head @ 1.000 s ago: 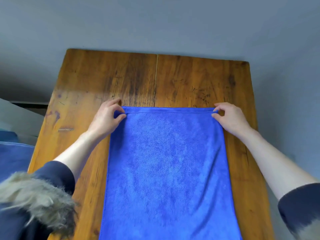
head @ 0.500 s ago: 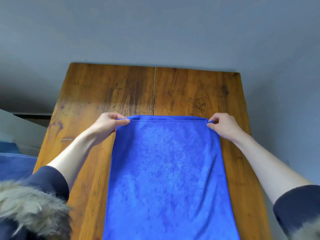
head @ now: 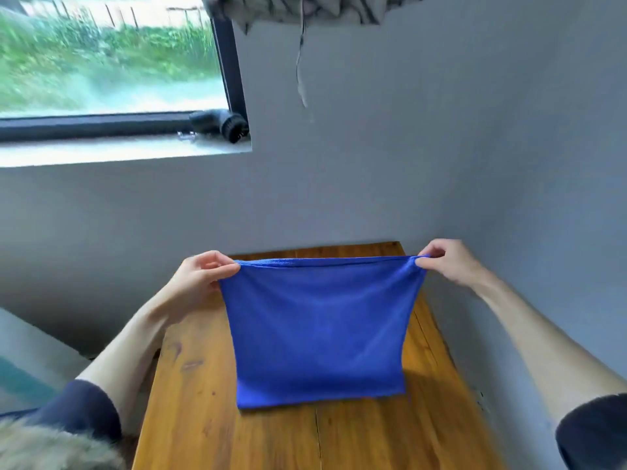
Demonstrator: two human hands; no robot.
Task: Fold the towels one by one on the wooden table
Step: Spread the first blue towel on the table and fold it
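While both hands lift the far edge, 1st fold of the blue towel (head: 319, 330) is under way.
L hand (head: 198, 276) & R hand (head: 448, 262) each pinch a top corner; towel hangs over wooden table (head: 210, 418), near edge touching it. Next, I'd judge: bring corners toward near edge, aligned. Count: 1 towel, 2 hands, 1 table.

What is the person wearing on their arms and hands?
Nothing on either hand: the left hand and right hand are bare, with no gloves, rings or watch showing. Both forearms are bare too. Dark navy sleeves are pushed up, and pale shaggy fur trim shows near the left one.
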